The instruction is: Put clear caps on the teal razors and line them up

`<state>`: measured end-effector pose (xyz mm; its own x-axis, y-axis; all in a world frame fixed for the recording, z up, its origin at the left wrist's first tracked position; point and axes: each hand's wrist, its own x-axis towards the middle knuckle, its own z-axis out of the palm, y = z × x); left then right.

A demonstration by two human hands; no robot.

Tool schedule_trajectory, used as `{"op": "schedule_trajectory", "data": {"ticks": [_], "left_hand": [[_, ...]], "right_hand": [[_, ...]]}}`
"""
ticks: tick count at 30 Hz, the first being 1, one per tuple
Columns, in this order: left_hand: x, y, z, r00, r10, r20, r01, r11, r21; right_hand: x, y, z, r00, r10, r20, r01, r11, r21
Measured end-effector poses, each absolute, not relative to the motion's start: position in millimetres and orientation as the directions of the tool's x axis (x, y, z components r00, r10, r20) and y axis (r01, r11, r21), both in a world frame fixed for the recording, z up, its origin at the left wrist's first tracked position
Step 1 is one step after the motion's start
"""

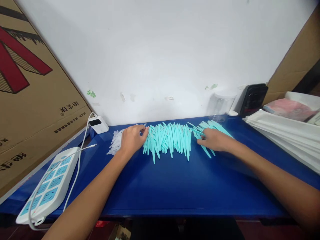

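A dense row of slim, tapered turquoise plastic sticks (168, 140) lies across the back of the blue table. To its left is a heap of small whitish translucent pieces (116, 142). My left hand (133, 137) is between the two, thumb and forefinger pinched at the row's left end; what they hold, if anything, I cannot make out. At the right, my right hand (213, 139) has its fingers closed on a turquoise stick (196, 130). More turquoise sticks (215, 125) lie behind and beneath that hand.
A white power strip (53, 183) with cables and a small white device (99, 124) occupy the left side. At the back right stands a clear jar (221, 106) beside a black object (253, 98). Stacked white trays (282, 130) line the right edge; a large carton (37, 100) rises at left.
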<state>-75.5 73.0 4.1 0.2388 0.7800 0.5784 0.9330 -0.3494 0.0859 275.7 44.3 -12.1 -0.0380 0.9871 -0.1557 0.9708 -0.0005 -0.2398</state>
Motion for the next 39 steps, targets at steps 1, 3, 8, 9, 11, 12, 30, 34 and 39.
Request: {"op": "schedule_trajectory", "data": {"ticks": [1,3,8,9,11,12,30,34,39], "left_hand": [[-75.4,72.9,4.2,0.238,0.783,0.574,0.934,-0.346,0.085],[-74.5,72.5,4.4,0.236,0.792,0.563,0.937,-0.339,0.084],[-79.9,75.6,8.7,0.2,0.82,0.537,0.957,-0.281,0.073],[-84.1,77.9,10.4,0.188,0.827,0.53,0.964,-0.259,0.062],[-96.1,83.9,14.0,0.171,0.843,0.511,0.976,-0.216,0.031],[-103.3,87.5,15.8,0.16,0.852,0.499,0.981,-0.193,0.014],[-148.7,118.2,11.7,0.488,0.865,0.117,0.85,-0.501,0.162],[-144.3,116.9,10.2,0.467,0.877,0.111,0.862,-0.48,0.163],[-140.4,116.5,2.0,0.446,0.887,0.115,0.872,-0.46,0.166]], "right_hand": [[275.7,44.2,-12.0,-0.042,0.986,-0.162,0.975,0.005,-0.221],[275.5,43.7,-11.4,-0.058,0.985,-0.162,0.98,0.026,-0.196],[278.2,44.5,-0.9,-0.103,0.992,-0.07,0.959,0.081,-0.271],[279.0,44.8,2.6,-0.093,0.995,-0.031,0.953,0.08,-0.292],[280.2,44.9,9.4,-0.061,0.998,0.024,0.936,0.066,-0.346],[280.3,44.5,12.4,-0.047,0.998,0.036,0.92,0.057,-0.388],[269.0,36.7,11.0,-0.169,0.979,0.112,0.435,0.176,-0.883],[267.9,36.7,9.3,-0.18,0.977,0.111,0.423,0.178,-0.889],[267.7,37.2,8.2,-0.177,0.978,0.114,0.388,0.176,-0.905]]}}
